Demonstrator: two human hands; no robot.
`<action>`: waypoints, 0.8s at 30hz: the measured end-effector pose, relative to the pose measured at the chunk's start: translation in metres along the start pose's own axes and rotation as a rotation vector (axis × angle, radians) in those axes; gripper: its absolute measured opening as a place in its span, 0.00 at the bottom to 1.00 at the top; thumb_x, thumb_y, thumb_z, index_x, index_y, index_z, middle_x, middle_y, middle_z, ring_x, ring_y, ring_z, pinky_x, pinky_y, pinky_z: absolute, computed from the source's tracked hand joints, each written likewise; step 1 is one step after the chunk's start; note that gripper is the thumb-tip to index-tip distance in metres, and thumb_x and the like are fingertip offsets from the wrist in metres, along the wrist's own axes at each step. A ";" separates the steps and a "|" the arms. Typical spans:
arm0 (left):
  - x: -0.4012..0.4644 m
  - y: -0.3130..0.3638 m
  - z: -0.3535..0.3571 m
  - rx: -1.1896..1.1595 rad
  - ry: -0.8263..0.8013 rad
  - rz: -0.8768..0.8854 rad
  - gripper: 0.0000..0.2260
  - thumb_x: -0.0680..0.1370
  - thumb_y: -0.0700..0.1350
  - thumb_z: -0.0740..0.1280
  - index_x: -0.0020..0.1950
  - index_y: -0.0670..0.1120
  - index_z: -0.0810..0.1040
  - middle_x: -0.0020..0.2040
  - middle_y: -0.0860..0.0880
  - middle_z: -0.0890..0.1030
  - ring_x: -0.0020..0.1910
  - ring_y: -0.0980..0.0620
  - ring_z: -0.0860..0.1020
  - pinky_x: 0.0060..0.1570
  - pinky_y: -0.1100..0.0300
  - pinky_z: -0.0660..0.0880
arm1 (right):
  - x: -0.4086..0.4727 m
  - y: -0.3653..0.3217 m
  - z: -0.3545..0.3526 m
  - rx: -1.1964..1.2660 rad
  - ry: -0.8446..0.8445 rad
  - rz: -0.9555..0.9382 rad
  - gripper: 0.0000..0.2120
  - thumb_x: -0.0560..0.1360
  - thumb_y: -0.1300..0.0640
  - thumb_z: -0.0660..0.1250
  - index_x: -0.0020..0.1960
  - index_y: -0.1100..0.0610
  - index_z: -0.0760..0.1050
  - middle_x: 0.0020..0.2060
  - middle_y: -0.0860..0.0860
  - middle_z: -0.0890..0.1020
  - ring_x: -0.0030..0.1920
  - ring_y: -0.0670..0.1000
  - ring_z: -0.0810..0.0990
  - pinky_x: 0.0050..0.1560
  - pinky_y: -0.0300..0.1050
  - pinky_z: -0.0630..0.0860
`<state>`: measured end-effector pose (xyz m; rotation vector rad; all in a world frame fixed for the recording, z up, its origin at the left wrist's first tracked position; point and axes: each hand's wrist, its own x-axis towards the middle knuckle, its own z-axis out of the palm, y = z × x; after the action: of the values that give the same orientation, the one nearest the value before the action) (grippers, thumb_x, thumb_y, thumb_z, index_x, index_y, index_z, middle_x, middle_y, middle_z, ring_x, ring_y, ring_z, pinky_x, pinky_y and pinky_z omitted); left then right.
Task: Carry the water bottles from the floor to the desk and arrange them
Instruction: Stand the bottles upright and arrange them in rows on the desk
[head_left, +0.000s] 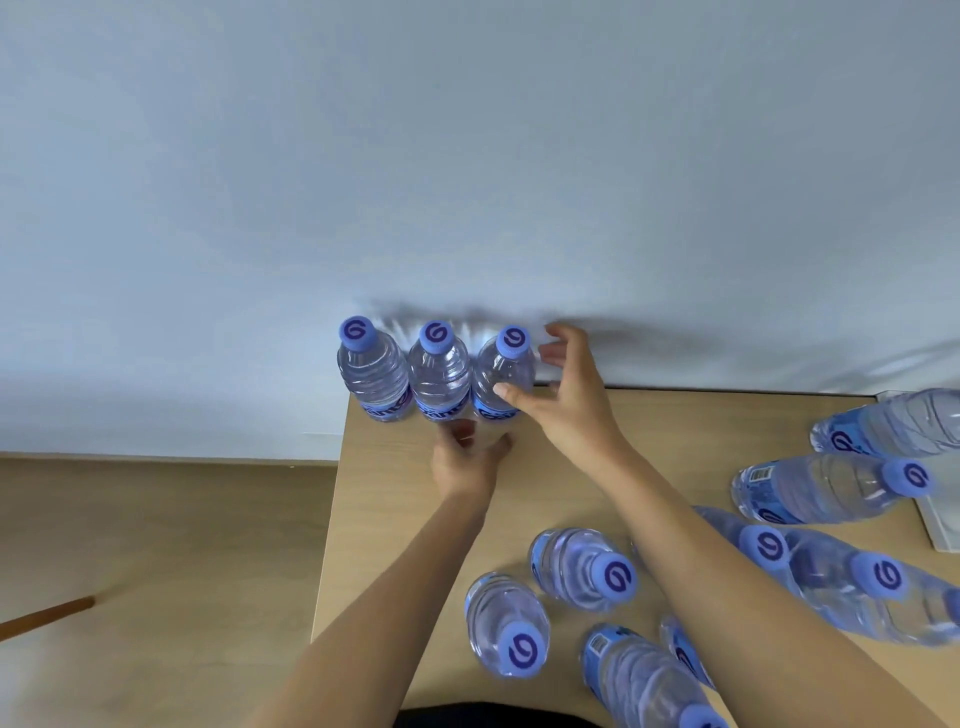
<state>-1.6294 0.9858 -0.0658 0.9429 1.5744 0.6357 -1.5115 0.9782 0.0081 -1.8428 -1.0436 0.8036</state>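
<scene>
Both arms stretched forward over the tabletop (395, 519) toward three upright bottles (439, 374) in a row at its far left corner. Left hand (465, 462) cupping the rightmost bottle (501, 376) low down, right hand (563, 395) loosely spread, thumb on its side. More bottles (582, 569) standing nearer, right.

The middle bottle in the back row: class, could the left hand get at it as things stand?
Probably yes: the left hand sits just in front of the middle bottle, with only bare desk between.
</scene>
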 end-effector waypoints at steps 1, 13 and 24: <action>-0.004 0.001 -0.004 0.003 -0.025 0.021 0.21 0.67 0.45 0.80 0.54 0.47 0.73 0.49 0.54 0.76 0.51 0.52 0.75 0.47 0.61 0.70 | -0.005 -0.003 -0.003 0.006 0.007 0.029 0.36 0.68 0.54 0.79 0.68 0.54 0.63 0.60 0.50 0.72 0.60 0.46 0.72 0.61 0.44 0.72; -0.060 0.025 -0.055 0.062 -0.313 0.232 0.12 0.76 0.45 0.72 0.57 0.44 0.76 0.57 0.49 0.80 0.55 0.51 0.79 0.50 0.62 0.73 | -0.110 -0.020 -0.075 0.002 -0.534 0.092 0.30 0.65 0.41 0.74 0.66 0.42 0.73 0.63 0.36 0.76 0.67 0.33 0.69 0.66 0.40 0.67; -0.095 0.022 -0.076 0.064 -0.314 0.266 0.12 0.77 0.43 0.70 0.59 0.46 0.75 0.59 0.50 0.79 0.54 0.53 0.78 0.47 0.65 0.74 | -0.130 0.029 -0.073 0.027 -0.447 0.113 0.25 0.60 0.42 0.80 0.55 0.46 0.81 0.53 0.41 0.83 0.57 0.44 0.81 0.60 0.39 0.75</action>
<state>-1.6947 0.9249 0.0198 1.2492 1.2070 0.5893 -1.4992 0.8285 0.0295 -1.7505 -1.1999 1.3328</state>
